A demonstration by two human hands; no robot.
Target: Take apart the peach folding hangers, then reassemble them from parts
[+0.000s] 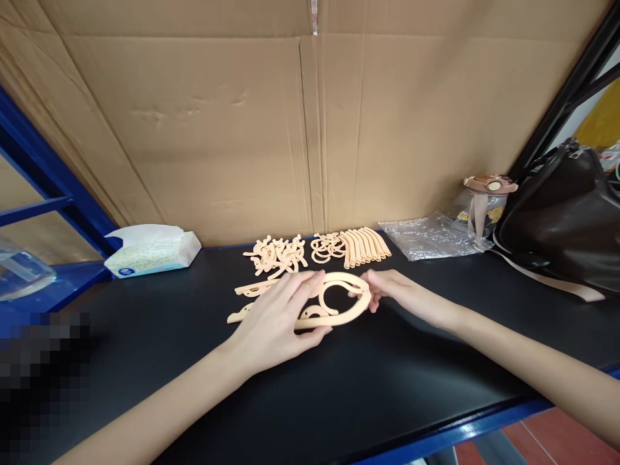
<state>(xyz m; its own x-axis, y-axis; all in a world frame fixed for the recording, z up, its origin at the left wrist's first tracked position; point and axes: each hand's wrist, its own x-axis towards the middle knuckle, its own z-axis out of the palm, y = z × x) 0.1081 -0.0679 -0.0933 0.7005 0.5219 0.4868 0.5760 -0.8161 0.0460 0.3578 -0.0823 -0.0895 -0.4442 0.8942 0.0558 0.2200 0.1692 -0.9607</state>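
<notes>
A cream plastic folding hanger (pixel 349 316) is held between my two hands just above the black table, its curved arms bent into a loop. My left hand (pixel 281 310) is closed round its left side, thumb below and fingers over the top. At the right end, the fingertips of my right hand (pixel 382 286) pinch the joint where the arms meet. Behind and under my left hand lie more cream hanger pieces (pixel 254 288), partly hidden by it. Further back are a heap of small hook-like pieces (pixel 276 254), several rings (pixel 328 247) and a row of curved arms (pixel 365 246).
A tissue pack (pixel 152 253) lies at the back left. Clear plastic bags (pixel 421 236), a lidded bottle (pixel 487 203) and a dark bag with a strap (pixel 566 219) stand at the back right. A cardboard wall (pixel 217 129) closes off the table's (pixel 290 413) rear.
</notes>
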